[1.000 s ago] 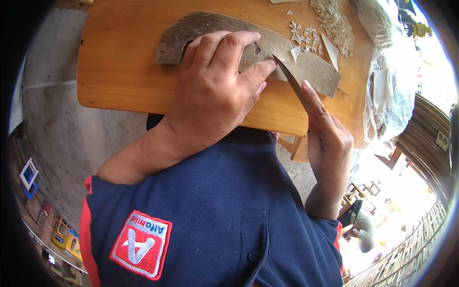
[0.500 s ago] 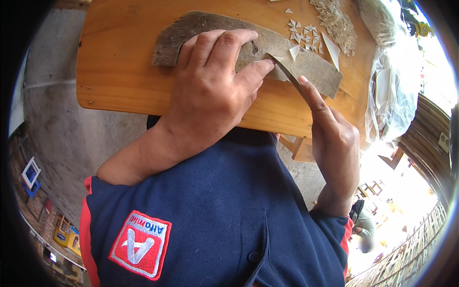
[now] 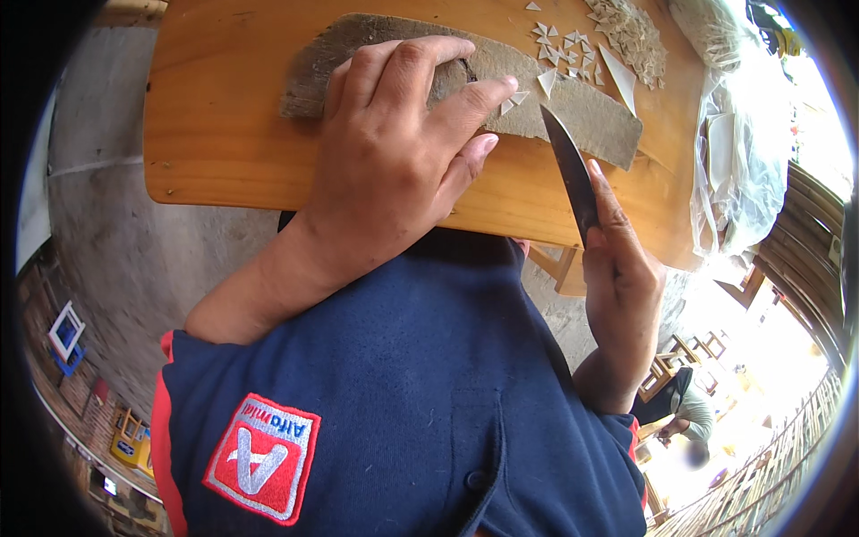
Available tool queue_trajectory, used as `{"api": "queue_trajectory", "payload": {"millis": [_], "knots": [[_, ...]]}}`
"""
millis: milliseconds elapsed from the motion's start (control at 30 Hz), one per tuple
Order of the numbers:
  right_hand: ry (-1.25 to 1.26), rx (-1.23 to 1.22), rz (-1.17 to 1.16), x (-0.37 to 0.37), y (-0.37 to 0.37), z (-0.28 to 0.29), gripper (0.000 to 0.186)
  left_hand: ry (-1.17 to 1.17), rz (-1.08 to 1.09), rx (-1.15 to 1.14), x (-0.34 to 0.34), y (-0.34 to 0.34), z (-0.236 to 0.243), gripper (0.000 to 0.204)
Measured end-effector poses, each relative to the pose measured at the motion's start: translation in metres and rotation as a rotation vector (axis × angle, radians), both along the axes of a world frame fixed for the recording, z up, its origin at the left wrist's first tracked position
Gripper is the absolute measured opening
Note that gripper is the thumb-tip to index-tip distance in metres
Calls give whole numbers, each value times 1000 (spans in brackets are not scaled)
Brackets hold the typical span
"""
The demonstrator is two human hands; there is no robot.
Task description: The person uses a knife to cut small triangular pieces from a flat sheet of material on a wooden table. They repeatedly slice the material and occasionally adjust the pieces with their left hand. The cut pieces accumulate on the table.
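My left hand [image 3: 385, 152] rests over a weathered, curved wooden board [image 3: 591, 125], fingers apart and bent, index fingertip beside small white triangular pieces [image 3: 513, 100] on it. Its thumb lies lower, along the board's near edge. My right hand [image 3: 622, 277] grips a dark-bladed knife [image 3: 568, 161], blade angled up toward the board, tip a little right of those pieces. The handle is mostly hidden in my fingers. More small white triangles [image 3: 564, 49] and a larger white piece [image 3: 617, 80] lie on and beside the board's far right.
The varnished wooden table [image 3: 206, 89] carries a heap of pale scraps [image 3: 631, 40] at the back right and crumpled clear plastic bags [image 3: 734, 179] along its right edge. A person [image 3: 684, 416] is lower right, near wooden stools or frames [image 3: 680, 358]. Concrete floor [image 3: 107, 233] shows left.
The knife has swung away from my left fingertips, rightward and lower, turning to show more of its blade. My left hand and the board have shifted slightly up. My left index finger has lifted farther up.
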State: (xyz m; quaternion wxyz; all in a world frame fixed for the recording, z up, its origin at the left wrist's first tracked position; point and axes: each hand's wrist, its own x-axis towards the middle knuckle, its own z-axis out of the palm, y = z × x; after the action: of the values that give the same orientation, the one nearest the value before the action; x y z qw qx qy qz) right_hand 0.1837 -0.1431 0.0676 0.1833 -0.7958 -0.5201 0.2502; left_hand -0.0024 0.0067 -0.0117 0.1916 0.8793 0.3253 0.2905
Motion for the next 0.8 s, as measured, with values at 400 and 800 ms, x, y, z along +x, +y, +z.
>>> {"api": "queue_trajectory", "payload": {"millis": [400,800], "knots": [[6,86,4,-27,14,-13,69,67,-26,25,4,-1,4,41],[-107,78,67,-34,15,-18,82,65,-25,48,5,-2,2,40]]}}
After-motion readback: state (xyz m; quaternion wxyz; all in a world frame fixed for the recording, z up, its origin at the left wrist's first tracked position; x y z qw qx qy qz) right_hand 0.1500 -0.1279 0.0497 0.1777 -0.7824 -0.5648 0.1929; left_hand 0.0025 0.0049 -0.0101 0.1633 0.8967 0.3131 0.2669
